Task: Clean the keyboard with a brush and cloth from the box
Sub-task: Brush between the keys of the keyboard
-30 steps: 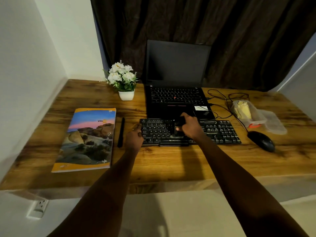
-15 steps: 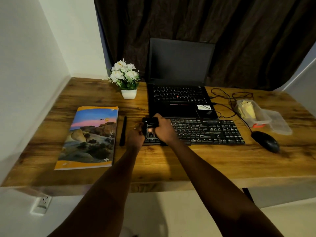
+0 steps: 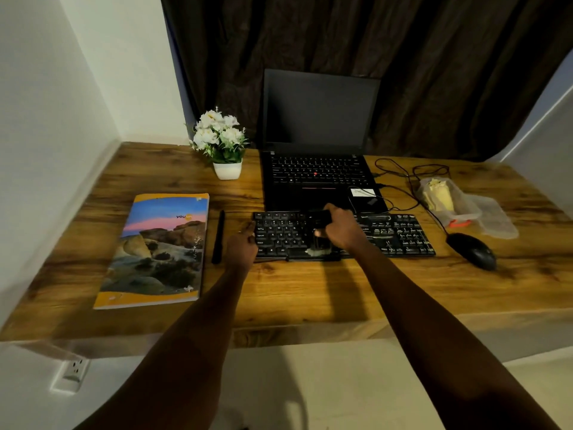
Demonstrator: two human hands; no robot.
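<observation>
The right hand [image 3: 339, 228] clasps a small dark brush [image 3: 320, 217] and holds it on the middle keys of the flat black plastic keyboard [image 3: 398, 235]. The left hand [image 3: 245, 247] sits at the keyboard's nine o'clock end with its fingers curled against the edge. Whether it truly grips the casing I cannot tell. The keyboard lies on the wooden desk [image 3: 310, 293], at six o'clock from the open black laptop [image 3: 316, 169]. At the keyboard's two o'clock stands the clear plastic box [image 3: 465, 209], its lid [image 3: 496, 220] off beside it and the yellow cloth [image 3: 438, 197] inside. Brushing looks to be under way, and I cannot judge how much of the keyboard is done. Wiping has not begun, since the cloth lies unused in the box.
</observation>
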